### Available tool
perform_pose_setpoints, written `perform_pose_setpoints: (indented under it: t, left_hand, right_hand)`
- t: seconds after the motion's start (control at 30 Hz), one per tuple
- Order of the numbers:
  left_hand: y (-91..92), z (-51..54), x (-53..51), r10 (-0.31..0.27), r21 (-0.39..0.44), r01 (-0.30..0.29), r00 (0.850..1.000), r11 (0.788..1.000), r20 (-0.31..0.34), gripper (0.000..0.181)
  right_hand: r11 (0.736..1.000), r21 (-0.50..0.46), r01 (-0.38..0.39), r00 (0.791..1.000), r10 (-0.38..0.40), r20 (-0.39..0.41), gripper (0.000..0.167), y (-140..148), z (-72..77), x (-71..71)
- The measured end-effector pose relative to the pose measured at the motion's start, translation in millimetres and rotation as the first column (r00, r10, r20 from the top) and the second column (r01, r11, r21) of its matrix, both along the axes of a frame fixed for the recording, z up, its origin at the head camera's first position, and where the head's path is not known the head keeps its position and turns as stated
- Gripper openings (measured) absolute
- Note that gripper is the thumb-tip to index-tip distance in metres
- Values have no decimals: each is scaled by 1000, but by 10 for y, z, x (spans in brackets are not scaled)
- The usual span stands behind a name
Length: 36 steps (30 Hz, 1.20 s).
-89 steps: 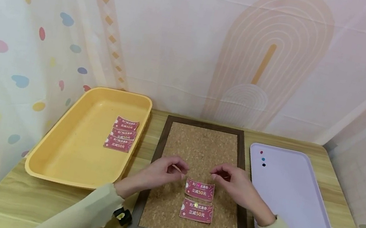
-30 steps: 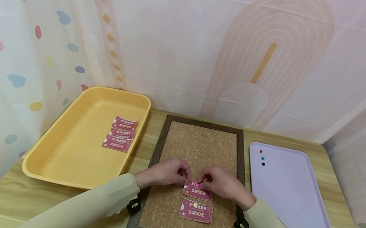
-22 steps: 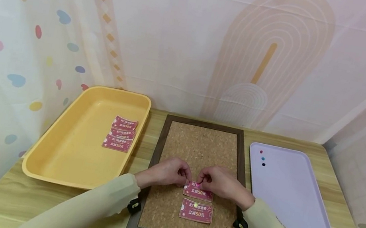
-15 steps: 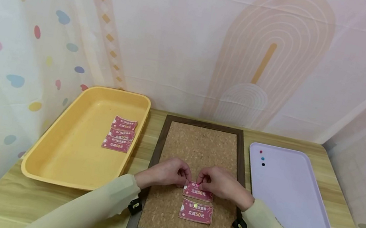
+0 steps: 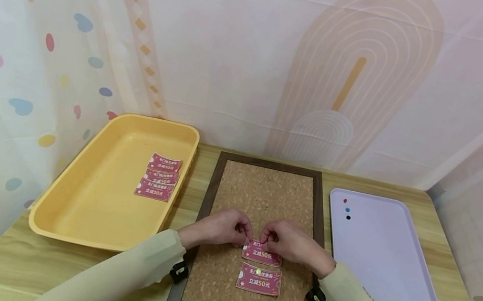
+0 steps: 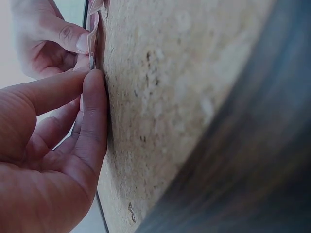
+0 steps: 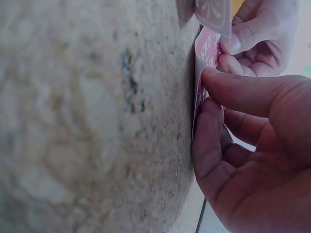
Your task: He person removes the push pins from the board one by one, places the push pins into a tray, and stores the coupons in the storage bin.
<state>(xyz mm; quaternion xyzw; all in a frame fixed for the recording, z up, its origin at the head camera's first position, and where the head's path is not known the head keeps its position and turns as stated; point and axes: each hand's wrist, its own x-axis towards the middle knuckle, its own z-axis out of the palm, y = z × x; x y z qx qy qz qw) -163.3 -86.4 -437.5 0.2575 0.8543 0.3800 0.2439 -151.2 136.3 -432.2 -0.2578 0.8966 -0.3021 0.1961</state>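
Upper coupon (image 5: 263,255) on corkboard (image 5: 258,190), just beyond lower coupon (image 5: 258,283). Left hand (image 5: 226,227) and right hand (image 5: 292,241), farther apart moments ago, now nearly meet: left fingertips clamped on upper-left corner, right ones on top edge. Coupon seemingly under two-handed control.

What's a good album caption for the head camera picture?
Left hand and right hand pinch a red coupon on a corkboard beside a yellow tray.

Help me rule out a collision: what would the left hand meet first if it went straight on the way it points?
Most likely the right hand, facing it across the upper coupon on the corkboard; the left hand pinches that coupon's edge. Exact depth is unclear.
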Motion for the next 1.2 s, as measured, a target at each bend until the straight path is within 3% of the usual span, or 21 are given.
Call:
perform_pose_setpoints:
  t: [0.77,1.2]
  left_hand:
    - [7,12,3,-19,-20,18,999,1000,-39,9]
    - [5,4,-5,-18,-21,17,999,1000,-29,9]
  right_hand:
    - [1000,-12,3,1000,-3,13,14,-11,-2,13]
    - [999,-26,-19,1000,19,13,17,-1,-18,0]
